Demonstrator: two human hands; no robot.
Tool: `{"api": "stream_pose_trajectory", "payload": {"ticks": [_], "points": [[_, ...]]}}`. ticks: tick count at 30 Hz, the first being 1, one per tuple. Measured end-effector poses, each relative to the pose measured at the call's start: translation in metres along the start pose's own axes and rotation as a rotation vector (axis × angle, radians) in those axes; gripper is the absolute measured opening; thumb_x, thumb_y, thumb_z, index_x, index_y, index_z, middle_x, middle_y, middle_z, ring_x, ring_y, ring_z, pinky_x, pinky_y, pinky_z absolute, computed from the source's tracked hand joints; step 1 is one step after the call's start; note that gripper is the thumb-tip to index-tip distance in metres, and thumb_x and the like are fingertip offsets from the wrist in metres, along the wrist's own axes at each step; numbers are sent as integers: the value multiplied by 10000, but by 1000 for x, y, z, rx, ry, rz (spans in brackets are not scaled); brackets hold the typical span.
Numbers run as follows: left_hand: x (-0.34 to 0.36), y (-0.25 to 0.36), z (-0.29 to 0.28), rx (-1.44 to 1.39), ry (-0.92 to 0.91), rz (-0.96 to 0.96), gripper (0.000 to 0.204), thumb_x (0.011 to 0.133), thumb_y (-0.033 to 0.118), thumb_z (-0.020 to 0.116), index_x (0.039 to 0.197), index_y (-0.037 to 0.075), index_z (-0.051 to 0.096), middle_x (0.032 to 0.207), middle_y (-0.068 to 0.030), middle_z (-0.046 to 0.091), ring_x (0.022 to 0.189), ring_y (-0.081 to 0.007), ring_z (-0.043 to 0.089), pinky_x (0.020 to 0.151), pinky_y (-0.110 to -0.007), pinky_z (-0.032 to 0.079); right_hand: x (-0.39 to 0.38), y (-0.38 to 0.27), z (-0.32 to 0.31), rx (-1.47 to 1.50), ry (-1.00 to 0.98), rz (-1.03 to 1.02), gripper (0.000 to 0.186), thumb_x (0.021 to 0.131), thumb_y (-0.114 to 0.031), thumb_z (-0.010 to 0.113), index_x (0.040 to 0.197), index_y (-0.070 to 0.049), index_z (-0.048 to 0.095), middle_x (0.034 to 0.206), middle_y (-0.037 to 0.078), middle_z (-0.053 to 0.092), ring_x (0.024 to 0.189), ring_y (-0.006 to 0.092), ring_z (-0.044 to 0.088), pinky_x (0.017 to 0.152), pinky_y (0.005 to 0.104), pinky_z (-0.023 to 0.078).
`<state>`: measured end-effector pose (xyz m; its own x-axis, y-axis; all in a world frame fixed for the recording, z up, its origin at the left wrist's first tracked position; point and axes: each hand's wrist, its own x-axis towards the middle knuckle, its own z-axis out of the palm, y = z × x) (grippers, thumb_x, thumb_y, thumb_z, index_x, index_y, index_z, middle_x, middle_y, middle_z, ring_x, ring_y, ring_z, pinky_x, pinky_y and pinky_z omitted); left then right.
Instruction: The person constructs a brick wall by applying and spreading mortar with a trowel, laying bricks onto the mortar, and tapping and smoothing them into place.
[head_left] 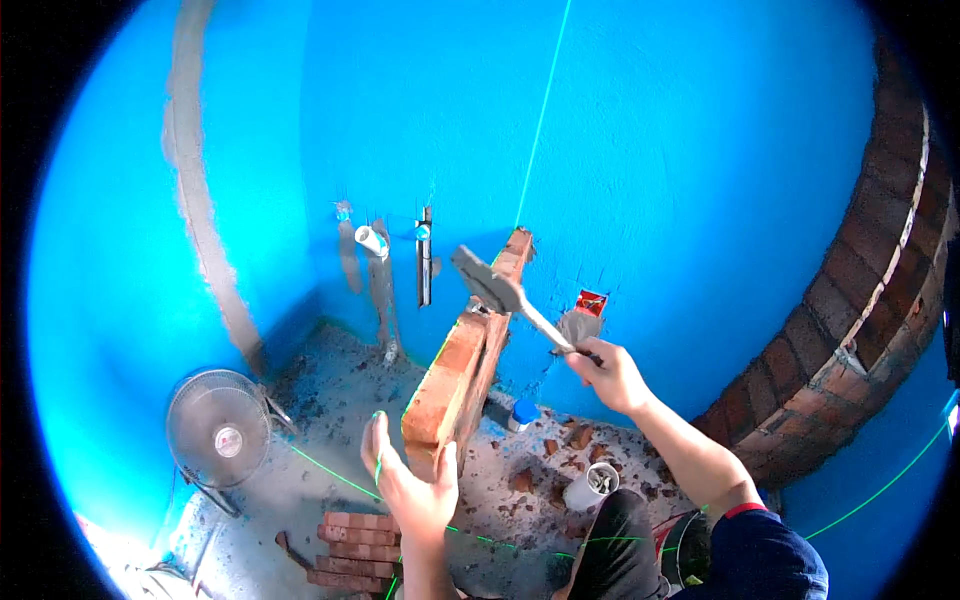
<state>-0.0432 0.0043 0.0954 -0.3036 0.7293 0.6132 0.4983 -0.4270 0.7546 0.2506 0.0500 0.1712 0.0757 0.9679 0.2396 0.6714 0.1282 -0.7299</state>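
Observation:
A narrow brick wall (437, 398) runs away from me toward the blue wall. My right hand (612, 377) is closed round the handle of a trowel (488, 284), whose grey, mortar-smeared blade is over the wall's top, at a gap between the nearer bricks and the far ones. At the wall's near end is my left hand (418, 496), its fingers and thumb spread to either side of the end brick. The thumb overlaps the brick's right side; whether the palm touches it I cannot tell.
A round fan (219, 430) stands at left. Stacked bricks (358, 548) lie below my left hand. A white bucket (592, 486), brick rubble (580, 437) and a blue-capped container (522, 414) are on the floor. A white pipe (371, 241) juts up; a curved brick structure (800, 360) is at right.

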Motion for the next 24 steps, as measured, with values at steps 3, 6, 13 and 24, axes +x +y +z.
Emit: {"api": "stream_pose_trajectory", "payload": {"ticks": [3,6,13,24], "points": [[0,-3,14,41,-16,23,830,762,254,793,1395,-69,364,1333,-316,459,1258,-461,446,1068,-521,362,4,21,29,-73,123,-69,342,907,-285,688,1075,11,661,901,185,671,797,294,653,706,391,500],[-7,-22,26,107,26,-39,795,771,245,792,1355,-112,388,1289,-311,519,1192,-443,525,1029,-477,413,4,29,63,36,162,-43,312,924,-271,670,1059,11,662,901,182,648,768,288,628,687,390,490],[-4,-17,28,-18,-18,-230,752,759,227,811,1318,-123,451,1218,-295,589,1141,-396,583,998,-432,449,3,55,101,15,307,-224,258,933,-226,657,1043,6,633,826,159,543,706,317,542,641,408,445],[-4,-17,25,-64,-49,-253,791,761,279,823,1323,-136,452,1251,-305,576,1173,-388,568,1024,-431,431,-40,57,105,-23,320,-165,225,894,-173,694,1030,-12,617,834,174,527,706,368,532,630,423,441]]}}
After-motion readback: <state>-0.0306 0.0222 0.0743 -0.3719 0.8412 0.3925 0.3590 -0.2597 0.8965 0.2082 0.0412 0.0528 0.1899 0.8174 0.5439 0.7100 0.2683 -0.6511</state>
